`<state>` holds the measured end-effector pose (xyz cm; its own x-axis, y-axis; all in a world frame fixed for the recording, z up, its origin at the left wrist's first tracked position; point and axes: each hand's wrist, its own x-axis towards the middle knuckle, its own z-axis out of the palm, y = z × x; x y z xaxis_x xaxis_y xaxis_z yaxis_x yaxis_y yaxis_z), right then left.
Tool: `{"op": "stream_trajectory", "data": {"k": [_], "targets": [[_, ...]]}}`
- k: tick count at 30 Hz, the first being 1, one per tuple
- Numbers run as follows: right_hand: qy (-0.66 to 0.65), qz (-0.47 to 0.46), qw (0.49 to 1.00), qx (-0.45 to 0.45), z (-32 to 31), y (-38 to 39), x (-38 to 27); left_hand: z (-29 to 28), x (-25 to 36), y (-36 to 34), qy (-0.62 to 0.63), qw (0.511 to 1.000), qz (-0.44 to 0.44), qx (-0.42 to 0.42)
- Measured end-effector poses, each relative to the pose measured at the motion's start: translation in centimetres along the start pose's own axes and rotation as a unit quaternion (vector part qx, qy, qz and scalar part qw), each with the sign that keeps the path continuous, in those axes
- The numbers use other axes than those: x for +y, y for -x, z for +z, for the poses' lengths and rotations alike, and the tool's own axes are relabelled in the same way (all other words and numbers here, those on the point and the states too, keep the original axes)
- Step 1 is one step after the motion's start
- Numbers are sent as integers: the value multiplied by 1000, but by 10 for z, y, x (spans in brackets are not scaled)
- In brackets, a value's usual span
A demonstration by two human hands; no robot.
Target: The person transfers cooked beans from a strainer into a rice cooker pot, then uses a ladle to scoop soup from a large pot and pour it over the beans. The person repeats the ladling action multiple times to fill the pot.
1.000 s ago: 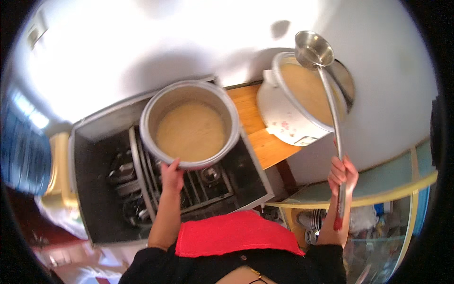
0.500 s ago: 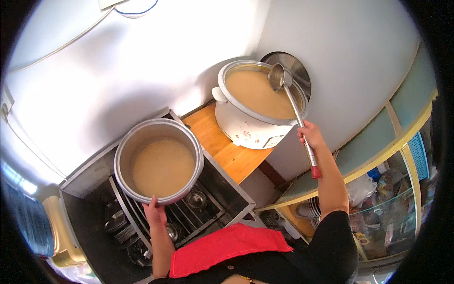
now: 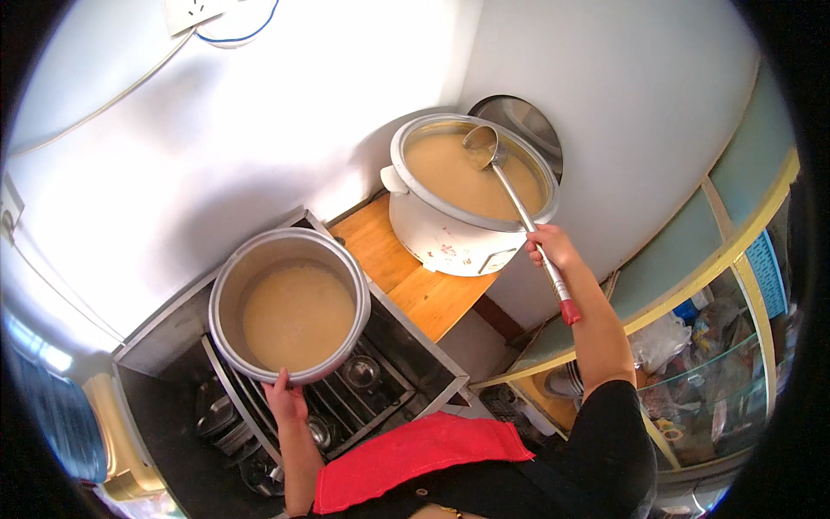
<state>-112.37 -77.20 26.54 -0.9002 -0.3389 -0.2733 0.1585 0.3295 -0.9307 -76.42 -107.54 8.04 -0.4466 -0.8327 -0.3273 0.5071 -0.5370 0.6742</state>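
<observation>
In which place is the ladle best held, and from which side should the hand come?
The ladle is probably best gripped by its handle, outside the white pot, coming from the right and near side, as the right hand does. The thin handle slants out over the pot's rim that way, ending in a red tip, while the bowl sits in or over the tan liquid.

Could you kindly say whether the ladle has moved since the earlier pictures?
Yes, the ladle bowl has moved inward from by the far rim of the white pot.
</observation>
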Motion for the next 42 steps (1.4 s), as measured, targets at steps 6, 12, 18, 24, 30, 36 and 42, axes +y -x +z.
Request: {"op": "stream_trajectory", "data": {"k": [6, 12, 18, 24, 30, 36, 42], "targets": [[-46, 43, 998, -24, 12, -4, -3, 1, 0, 0, 3, 1000, 9, -11], [-210, 123, 966, -92, 23, -4, -9, -4, -2, -3, -1, 1000, 2, -13], [-554, 136, 791, -221, 25, -4, 5, -2, -1, -2, -6, 1000, -5, 11], [-598, 72, 748, -277, 30, 9, 18, -8, -3, -4, -2, 1000, 4, -27], [-601, 58, 732, -315, 18, 22, 18, -4, -3, -3, 2, 1000, 9, -30], [-593, 52, 744, -303, 3, 38, 18, 2, 0, 3, -17, 1000, 11, -12], [-574, 48, 761, -297, -8, 60, 6, -8, -4, -2, 0, 999, 11, -35]]}}
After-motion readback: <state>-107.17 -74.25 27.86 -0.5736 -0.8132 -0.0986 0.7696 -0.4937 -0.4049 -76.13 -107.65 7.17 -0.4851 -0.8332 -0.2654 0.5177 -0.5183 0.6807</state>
